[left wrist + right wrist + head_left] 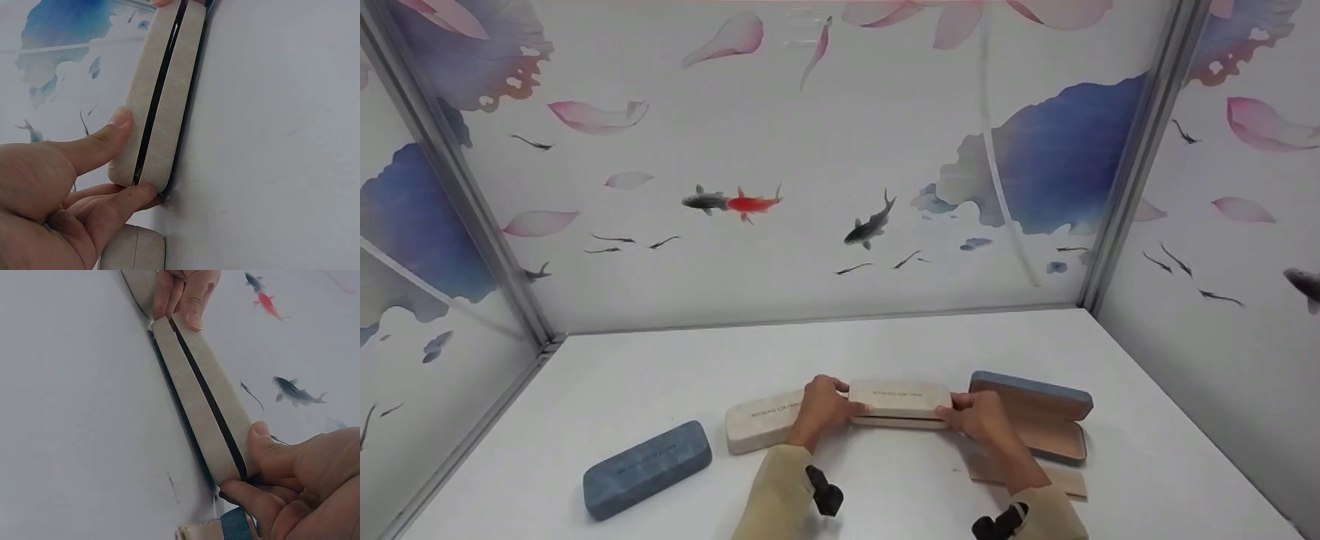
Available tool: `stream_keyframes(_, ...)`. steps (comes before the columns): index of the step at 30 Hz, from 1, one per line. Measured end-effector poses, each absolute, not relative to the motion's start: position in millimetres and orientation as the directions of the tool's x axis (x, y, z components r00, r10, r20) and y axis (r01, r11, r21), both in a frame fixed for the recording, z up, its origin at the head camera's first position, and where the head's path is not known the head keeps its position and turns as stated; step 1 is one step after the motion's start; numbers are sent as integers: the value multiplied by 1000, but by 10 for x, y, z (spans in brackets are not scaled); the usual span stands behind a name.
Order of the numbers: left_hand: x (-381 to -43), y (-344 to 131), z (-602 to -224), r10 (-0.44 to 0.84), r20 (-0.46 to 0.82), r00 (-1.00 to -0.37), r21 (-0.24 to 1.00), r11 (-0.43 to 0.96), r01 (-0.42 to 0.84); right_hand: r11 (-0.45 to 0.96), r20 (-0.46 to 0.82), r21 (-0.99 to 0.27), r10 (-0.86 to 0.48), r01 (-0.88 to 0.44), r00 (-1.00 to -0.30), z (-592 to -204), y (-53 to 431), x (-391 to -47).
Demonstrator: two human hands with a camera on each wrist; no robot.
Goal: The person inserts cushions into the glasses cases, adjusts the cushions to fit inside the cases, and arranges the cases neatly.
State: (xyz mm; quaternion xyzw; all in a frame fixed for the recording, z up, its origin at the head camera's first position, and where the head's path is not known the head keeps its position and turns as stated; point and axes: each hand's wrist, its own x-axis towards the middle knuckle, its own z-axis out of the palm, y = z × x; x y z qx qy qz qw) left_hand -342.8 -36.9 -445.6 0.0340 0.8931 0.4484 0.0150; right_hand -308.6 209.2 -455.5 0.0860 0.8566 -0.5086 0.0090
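A cream glasses case (900, 397) with printed lettering on its lid is held between both hands, its lid slightly ajar with a dark gap along the front. My left hand (826, 409) grips its left end, thumb (120, 121) on the lid and fingers at the lower half. The right hand (982, 416) pinches the other end, thumb (260, 436) on the lid and fingers below. Just left of it lies a second cream case (757, 421), closed and partly hidden behind the left hand. Behind the right hand, a blue case (1031, 394) stands open, showing its brown lining.
A closed blue glasses case (647, 470) lies at the left of the white table (660, 375). A tan cloth (1065, 481) lies near the right forearm, in front of the open case. Printed panels (810, 135) enclose the table at the back and sides.
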Motion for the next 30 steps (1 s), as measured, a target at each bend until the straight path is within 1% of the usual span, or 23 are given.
stream_keyframes(8, -3425, -368, -4434, 68, 11, -998, 799, 599, 50, 448, -65, -887, 113, 109, -991, -4558, 2068, -3073)
stream_keyframes(14, -3396, -351, -4445, 66, 9, -998, 793, 607, 47, 466, -69, -878, 109, 113, -992, -4542, 2048, -3046)
stream_keyframes(20, -3392, -324, -4454, 66, 44, -997, 788, 611, 75, 505, -49, -858, 112, 99, -993, -4525, 2030, -3045)
stream_keyframes(30, -3333, -274, -4489, 28, 31, -999, 798, 601, 41, 472, -82, -871, 138, 139, -987, -4511, 2000, -3044)
